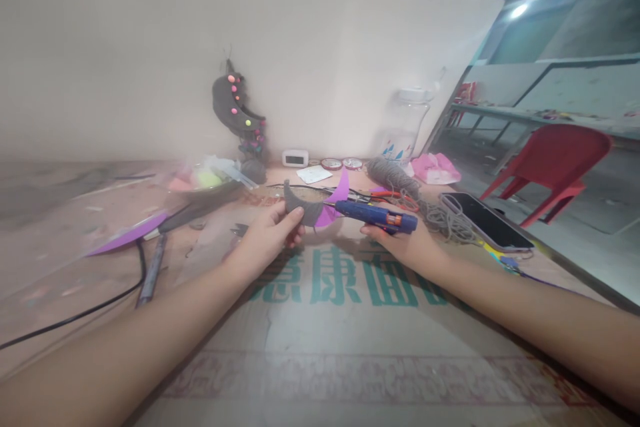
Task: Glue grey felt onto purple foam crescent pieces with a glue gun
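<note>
My left hand point(273, 233) pinches a curved grey felt piece point(303, 203) backed by a purple crescent point(336, 203), holding it just above the table. My right hand point(403, 240) grips a blue hot glue gun point(377, 215), its nozzle pointing left at the felt piece's right edge. Both hands hover over a sheet of cardboard point(340, 320) printed with green characters.
A phone point(485, 220) lies at the right, beside grey yarn point(400, 180). A dark decorated felt figure point(237, 113), a small white clock point(295, 158) and a clear jar point(407, 127) stand by the wall. A purple sheet point(125, 235), black cable point(90, 310) and red chair point(550, 167) flank the area.
</note>
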`<state>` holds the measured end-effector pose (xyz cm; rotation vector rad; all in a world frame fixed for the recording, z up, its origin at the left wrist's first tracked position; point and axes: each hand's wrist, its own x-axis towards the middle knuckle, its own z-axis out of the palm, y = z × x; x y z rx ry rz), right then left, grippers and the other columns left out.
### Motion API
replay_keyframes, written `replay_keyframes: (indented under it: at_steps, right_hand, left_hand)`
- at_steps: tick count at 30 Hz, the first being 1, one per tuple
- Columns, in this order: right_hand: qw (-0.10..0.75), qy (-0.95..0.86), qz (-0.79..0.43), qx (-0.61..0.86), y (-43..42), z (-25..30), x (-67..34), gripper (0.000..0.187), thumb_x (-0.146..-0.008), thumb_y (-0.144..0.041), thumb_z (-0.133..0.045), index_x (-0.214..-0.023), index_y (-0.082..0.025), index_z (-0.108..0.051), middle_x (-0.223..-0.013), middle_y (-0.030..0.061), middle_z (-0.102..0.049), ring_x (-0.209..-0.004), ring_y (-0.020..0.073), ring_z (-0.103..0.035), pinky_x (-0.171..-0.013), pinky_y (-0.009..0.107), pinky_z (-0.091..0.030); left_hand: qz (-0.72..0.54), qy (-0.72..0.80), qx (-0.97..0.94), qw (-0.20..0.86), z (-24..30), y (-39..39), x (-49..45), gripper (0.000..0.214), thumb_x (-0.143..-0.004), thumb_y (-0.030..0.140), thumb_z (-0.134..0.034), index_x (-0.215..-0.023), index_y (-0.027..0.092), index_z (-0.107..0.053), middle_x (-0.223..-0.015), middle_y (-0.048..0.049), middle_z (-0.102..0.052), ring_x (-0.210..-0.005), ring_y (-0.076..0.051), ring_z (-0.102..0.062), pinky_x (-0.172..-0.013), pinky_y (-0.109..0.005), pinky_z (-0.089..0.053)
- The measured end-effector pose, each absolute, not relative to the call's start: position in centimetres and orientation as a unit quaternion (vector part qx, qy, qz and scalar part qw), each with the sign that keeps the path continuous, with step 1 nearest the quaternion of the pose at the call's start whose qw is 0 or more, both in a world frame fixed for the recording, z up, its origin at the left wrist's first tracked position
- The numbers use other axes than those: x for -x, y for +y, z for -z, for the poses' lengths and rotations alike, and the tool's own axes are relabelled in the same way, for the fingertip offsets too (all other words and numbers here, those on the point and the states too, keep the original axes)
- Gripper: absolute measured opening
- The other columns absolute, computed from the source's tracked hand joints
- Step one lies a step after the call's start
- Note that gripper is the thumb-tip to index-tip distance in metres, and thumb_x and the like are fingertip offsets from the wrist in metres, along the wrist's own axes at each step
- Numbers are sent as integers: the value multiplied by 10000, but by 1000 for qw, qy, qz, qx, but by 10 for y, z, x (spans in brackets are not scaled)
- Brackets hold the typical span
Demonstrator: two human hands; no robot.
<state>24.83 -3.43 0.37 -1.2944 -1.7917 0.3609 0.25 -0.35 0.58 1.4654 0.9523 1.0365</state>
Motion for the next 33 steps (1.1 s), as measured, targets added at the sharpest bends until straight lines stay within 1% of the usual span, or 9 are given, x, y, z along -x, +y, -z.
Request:
replay_keyframes:
  at_steps: [6,13,19,24,27,29,33]
  right_hand:
    - [443,-712,-155,522,-34,-2,-249,285,-734,-452,-670,-837,-197,-595,-764,18,-641,-698,179,-606,-652,299,-495]
    - [452,-710,-135,522,-35,-6,-246,273,-723,-424,-683,-850,-194,-609,-790,24,-646,-726,183,-607,-705,310,-501]
    - [453,-718,-136,511,-37,-8,-246,227,-746,-407,-656,-799,-196,-595,-756,24,-637,-728,187,-605,-702,313,-494]
    - [445,-729,-98,511,-39,-5,-247,261,-699,-400,-698,-829,-194,-603,-824,51,-651,-785,211,-616,-761,351,-483]
    - [409,-769,-71,486,-40,-7,-247,228,-725,-400,-682,-732,-201,-571,-705,20,-606,-703,185,-587,-681,319,-469]
    - [385,-789,-61,476,-41,-9,-247,252,-747,-407,-666,-680,-201,-537,-647,2,-566,-651,166,-557,-634,297,-448]
    - [382,-781,-60,490,-41,-9,-248,252,-754,-416,-659,-711,-199,-538,-669,5,-567,-647,161,-542,-629,295,-437]
  left_hand:
    - [-436,398,-613,525,-9,-5,-4,263,-793,414,-573,-751,164,-507,-607,29,-539,-503,-79,-485,-465,-190,-371]
    - [-432,397,-626,514,-6,-4,-3,260,-810,405,-568,-750,161,-503,-608,28,-534,-511,-76,-480,-470,-187,-374]
    - [-443,399,-588,546,-4,-1,-2,296,-791,441,-594,-788,158,-507,-608,27,-550,-499,-69,-485,-454,-174,-370]
    - [-446,405,-572,556,-6,-2,-2,295,-790,432,-600,-771,158,-495,-608,22,-568,-493,-64,-494,-448,-165,-366]
    - [-445,409,-571,556,-7,-2,-2,285,-790,424,-596,-786,154,-506,-604,21,-566,-491,-65,-498,-450,-166,-368]
    - [-445,409,-573,554,-7,-3,-3,282,-790,423,-594,-796,152,-515,-605,21,-564,-495,-67,-500,-452,-167,-369]
    - [-444,409,-569,558,-8,-3,-3,276,-783,420,-599,-782,155,-519,-602,23,-560,-489,-66,-497,-451,-168,-363]
